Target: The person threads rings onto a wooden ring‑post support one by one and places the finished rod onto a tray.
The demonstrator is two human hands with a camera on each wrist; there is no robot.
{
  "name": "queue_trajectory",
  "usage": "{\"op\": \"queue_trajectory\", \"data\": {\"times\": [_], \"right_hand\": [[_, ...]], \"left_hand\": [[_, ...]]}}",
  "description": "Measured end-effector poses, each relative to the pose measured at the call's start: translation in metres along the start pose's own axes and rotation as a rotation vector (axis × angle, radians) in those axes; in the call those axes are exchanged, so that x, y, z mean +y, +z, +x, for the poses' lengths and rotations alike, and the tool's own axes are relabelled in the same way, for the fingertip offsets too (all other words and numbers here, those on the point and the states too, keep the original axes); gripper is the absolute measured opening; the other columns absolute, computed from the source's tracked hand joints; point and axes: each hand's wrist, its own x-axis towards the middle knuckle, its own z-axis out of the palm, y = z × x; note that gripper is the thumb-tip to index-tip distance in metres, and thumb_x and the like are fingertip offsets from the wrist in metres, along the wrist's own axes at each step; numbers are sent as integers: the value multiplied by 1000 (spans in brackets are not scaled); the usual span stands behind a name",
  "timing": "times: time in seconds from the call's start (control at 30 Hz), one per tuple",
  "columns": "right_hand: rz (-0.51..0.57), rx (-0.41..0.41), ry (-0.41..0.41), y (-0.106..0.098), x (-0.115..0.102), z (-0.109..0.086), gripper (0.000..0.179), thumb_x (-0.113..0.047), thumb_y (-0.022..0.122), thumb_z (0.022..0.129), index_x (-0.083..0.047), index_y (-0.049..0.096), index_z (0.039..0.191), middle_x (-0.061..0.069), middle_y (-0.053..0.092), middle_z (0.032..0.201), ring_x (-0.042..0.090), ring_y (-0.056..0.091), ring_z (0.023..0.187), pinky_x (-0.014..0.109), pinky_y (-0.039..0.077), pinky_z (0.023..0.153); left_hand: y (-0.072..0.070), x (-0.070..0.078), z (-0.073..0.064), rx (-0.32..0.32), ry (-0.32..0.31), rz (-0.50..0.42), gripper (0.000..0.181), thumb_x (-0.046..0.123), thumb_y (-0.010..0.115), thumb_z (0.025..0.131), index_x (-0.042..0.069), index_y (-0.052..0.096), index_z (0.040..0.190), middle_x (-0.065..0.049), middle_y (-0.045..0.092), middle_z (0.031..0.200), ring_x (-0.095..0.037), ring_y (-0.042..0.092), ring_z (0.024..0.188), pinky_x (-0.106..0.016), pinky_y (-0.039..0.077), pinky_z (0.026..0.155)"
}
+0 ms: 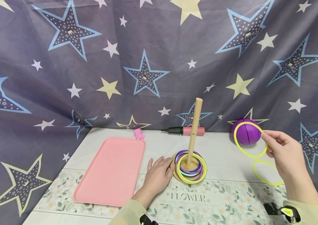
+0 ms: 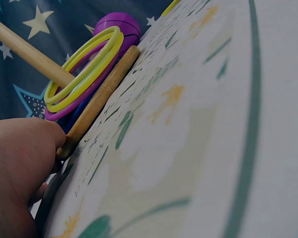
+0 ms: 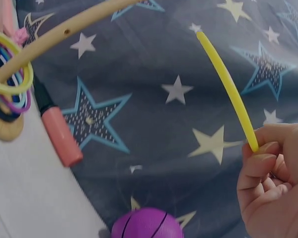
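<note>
My right hand [image 1: 288,154] pinches a thin yellow ring [image 3: 228,87] between thumb and fingers, raised at the right. In the head view that ring overlaps a purple ball [image 1: 247,132] behind it. A wooden peg [image 1: 193,134] rises from a round wooden base [image 1: 175,172] in the middle of the table. Around the peg's foot lie several rings in yellow, purple and blue, a yellow one [image 1: 191,182] on top. My left hand [image 1: 158,175] rests on the table with relaxed fingers, fingertips at the base's left edge. Another yellow ring [image 1: 262,161] lies below my right hand.
Left of my left hand lies a pink tray [image 1: 111,172]. Along the back edge are a small pink toy [image 1: 139,134] and a red-and-black hand pump [image 1: 188,131]. A star-patterned cloth [image 1: 153,109] hangs behind the table.
</note>
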Motion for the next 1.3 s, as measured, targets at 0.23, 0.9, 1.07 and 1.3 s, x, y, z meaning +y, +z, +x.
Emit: {"op": "queue_trajectory", "data": {"times": [0.23,0.9,1.07,1.3], "right_hand": [[59,-55,-37,26,-14,3,9,-5,80,102,-5,83,110,0,70,82,14,47,60,27,35,46],[111,-147,-114,92,-48,12,12,-6,81,101,-2,81,112,4,62,75,15,44,55,26,33,45],[114,-145,-130,104,-55,14,12,-5,81,101,-2,81,112,3,61,75,14,44,55,22,38,46],[134,-142,-148,119,-59,16,9,-3,81,100,-3,82,109,3,62,76,15,43,56,21,39,46]], "left_hand": [[0,0,0,1,-2,-1,46,27,63,112,11,64,155,-4,65,156,-36,50,153,-72,18,129],[-1,1,0,-2,-2,-11,46,28,63,112,11,65,155,-4,65,156,-35,50,153,-73,17,129],[0,1,0,-1,-3,-12,46,28,63,112,11,65,155,-4,65,156,-35,50,153,-72,17,129],[0,1,0,7,1,-6,46,28,64,111,11,65,154,-3,66,155,-35,50,153,-72,18,129]]}}
